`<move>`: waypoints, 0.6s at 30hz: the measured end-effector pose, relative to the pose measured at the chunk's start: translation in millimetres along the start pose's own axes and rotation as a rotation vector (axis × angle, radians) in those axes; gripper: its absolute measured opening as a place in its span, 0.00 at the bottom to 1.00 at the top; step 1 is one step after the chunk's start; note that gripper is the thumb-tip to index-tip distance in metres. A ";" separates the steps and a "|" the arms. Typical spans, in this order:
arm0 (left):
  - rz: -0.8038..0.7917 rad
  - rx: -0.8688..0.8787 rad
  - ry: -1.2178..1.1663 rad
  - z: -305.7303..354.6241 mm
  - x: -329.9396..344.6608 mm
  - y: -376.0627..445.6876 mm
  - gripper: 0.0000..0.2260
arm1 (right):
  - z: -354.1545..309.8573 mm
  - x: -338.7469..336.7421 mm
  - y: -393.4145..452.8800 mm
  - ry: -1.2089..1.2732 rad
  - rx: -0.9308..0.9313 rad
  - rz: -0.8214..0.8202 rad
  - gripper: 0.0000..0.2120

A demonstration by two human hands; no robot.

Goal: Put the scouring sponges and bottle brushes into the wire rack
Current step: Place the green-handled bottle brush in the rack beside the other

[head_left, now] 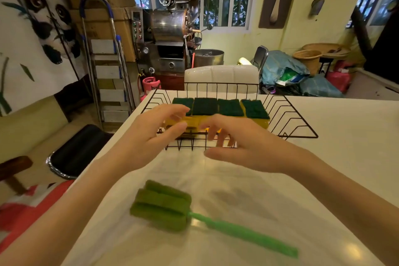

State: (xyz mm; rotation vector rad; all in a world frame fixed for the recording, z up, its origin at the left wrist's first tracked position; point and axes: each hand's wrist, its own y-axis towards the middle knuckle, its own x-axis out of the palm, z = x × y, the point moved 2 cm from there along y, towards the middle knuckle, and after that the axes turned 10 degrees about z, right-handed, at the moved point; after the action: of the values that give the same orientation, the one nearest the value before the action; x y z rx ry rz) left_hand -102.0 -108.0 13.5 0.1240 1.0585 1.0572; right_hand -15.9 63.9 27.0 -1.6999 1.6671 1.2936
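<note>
A black wire rack (pixel 289 119) stands on the white table (pixel 334 157). Inside it lie several yellow scouring sponges (pixel 230 107) with dark green tops, side by side in a row. My left hand (pixel 155 134) hovers over the rack's near left part with fingers spread and nothing in it. My right hand (pixel 244 144) hovers at the rack's near rim, fingers apart and also holding nothing. A green bottle brush (pixel 172 205) with a sponge head and a long green handle lies on the table close to me, below both hands.
A white chair back (pixel 220 75) stands just behind the rack. Left of the table are a black stool (pixel 75 149) and a stepladder (pixel 108 65). A metal machine (pixel 170 34) stands at the back, with bags and baskets (pixel 306 62) at the right.
</note>
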 end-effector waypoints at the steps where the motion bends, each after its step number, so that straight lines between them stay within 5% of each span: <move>1: -0.016 -0.022 -0.002 -0.3 -1.4 -10.0 0.21 | -2.5 6.7 -5.8 -0.028 0.019 -0.103 0.19; 4: -0.132 -0.120 -0.018 -5.8 -1.2 -37.3 0.19 | -5.4 27.2 -21.0 -0.108 0.079 -0.391 0.19; 7: -0.303 -0.202 -0.015 -13.3 1.0 -59.5 0.22 | -4.8 43.1 -30.2 -0.126 0.122 -0.511 0.21; 13: -0.460 -0.258 -0.017 -23.1 3.9 -81.1 0.29 | 0.1 55.7 -30.7 -0.102 0.122 -0.571 0.17; 18: -0.389 -0.291 -0.069 -21.5 4.1 -71.0 0.25 | 1.1 55.0 -25.9 -0.092 0.102 -0.539 0.10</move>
State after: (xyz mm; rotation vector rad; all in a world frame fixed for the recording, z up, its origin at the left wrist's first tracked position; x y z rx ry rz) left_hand -72.0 -150.9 -39.2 -0.2695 0.8137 0.8341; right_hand -0.7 40.0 -26.8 -1.8241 1.0907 0.9895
